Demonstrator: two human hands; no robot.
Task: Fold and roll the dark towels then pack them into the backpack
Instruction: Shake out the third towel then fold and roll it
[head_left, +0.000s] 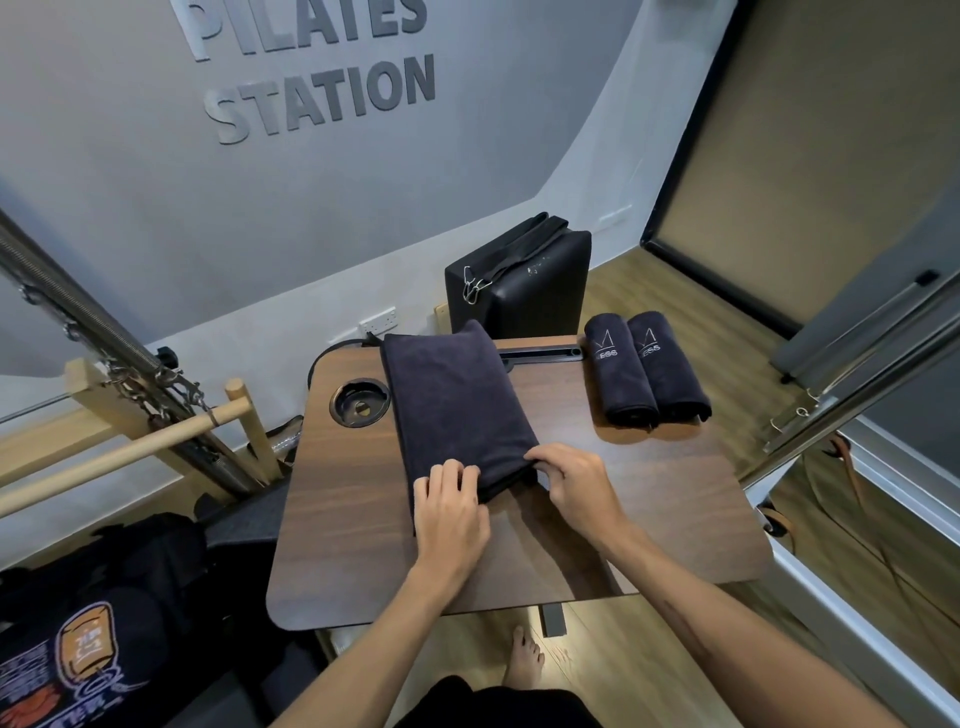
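A long dark navy terry towel, folded into a narrow strip (457, 410), lies lengthwise on the dark walnut-veneer table with rounded corners (649, 519), its far end reaching the table's back edge and its near end toward the person. The left hand (451, 512) rests on the near left part of the strip, fingers curled down onto the cloth; its grip looks like a pinch on the edge, though the fingertips are partly hidden. The right hand (574, 480) is at the near right corner, its grip pinching the layered fabric between thumb and fingers and lifting that corner slightly off the wood.

At the table's far right, two rolled dark towels with pale embroidered logos (644, 366) lie side by side, touching, well apart from the hands. A round recessed cup holder (359, 402) sits in the tabletop just left of the strip. Behind the table stands a black padded box with straps and metal clips (519, 275).
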